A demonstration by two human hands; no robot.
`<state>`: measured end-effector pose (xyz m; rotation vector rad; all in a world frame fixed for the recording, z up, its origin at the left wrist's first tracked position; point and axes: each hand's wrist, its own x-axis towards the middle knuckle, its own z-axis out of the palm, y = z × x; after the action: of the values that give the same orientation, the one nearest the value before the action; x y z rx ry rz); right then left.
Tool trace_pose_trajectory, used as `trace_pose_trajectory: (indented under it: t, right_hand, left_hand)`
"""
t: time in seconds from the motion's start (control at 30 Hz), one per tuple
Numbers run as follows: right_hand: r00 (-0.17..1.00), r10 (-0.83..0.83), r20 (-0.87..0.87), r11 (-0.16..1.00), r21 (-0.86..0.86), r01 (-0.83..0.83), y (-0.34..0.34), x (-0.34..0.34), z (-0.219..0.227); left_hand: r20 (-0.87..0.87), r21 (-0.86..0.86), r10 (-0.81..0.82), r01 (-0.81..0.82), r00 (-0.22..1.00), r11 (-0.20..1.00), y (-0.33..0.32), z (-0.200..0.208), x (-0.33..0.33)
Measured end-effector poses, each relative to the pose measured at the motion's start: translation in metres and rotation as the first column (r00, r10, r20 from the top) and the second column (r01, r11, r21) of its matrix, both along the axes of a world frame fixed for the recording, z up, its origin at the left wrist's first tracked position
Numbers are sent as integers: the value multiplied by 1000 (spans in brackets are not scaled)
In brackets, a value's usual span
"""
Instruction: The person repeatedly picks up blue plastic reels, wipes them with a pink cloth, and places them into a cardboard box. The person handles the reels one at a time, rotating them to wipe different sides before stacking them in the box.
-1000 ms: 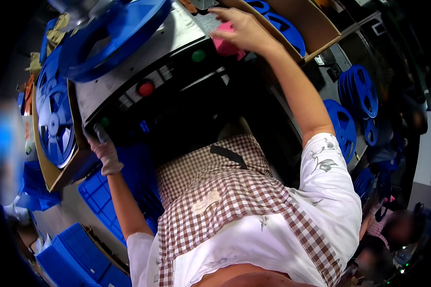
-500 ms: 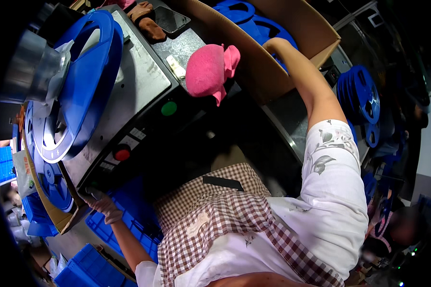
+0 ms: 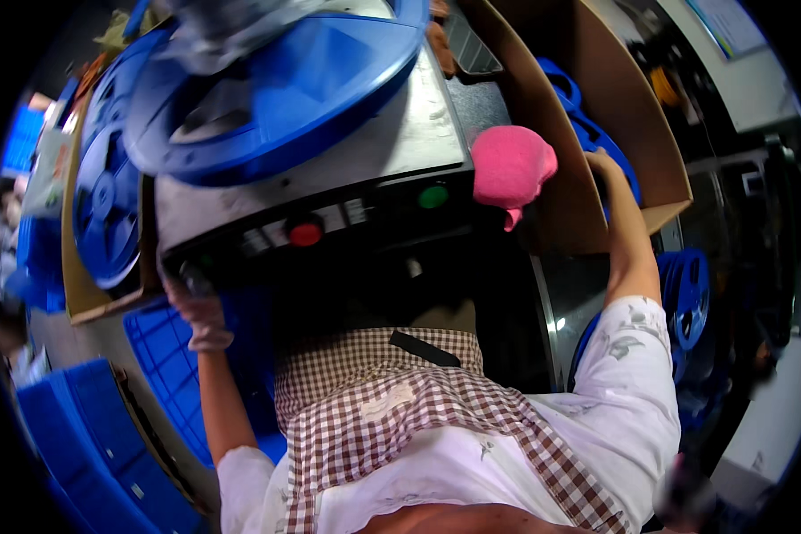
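Observation:
A pinkish glove covers my left hand (image 3: pixel 198 313), which is at the lower left front corner of a machine. Its fingers curl by a small greyish piece that I cannot make out. My right hand (image 3: pixel 603 165) reaches over the near wall of a cardboard box (image 3: pixel 556 169). Its fingers bend over the edge of a blue plastic reel (image 3: pixel 616 153) inside; the fingertips are partly hidden. A large blue reel (image 3: pixel 329 84) is mounted above the machine's metal top (image 3: pixel 409 133), beside blurred, shiny wrapping.
The machine's front carries a red button (image 3: pixel 306 234) and a green button (image 3: pixel 433 197). A pink cloth-covered lump (image 3: pixel 511 165) sits at its right corner. More blue reels stand in a box at left (image 3: pixel 105 200) and at right (image 3: pixel 685 298). Blue crates (image 3: pixel 98 436) fill the lower left.
The view has turned, so the machine and mounted reel appear further right and more level. My right hand remains at the box's reels, my left at the machine's corner.

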<state>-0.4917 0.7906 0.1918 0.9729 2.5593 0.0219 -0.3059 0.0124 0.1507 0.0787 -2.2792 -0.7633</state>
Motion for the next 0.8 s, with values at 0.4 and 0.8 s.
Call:
trace_pose_trajectory:
  t: [0.4,0.8]
  right_hand:
    - [600,-215,-770,746,-526,-408,-5,188,219]
    - [345,-585,-734,-307,-194,-932,-256,345,211]
  left_hand:
    - [-247,-488,-428,271,869,830,96,218,-43]
    - [-246,-736,-358,67,901,674,49,283,-26]
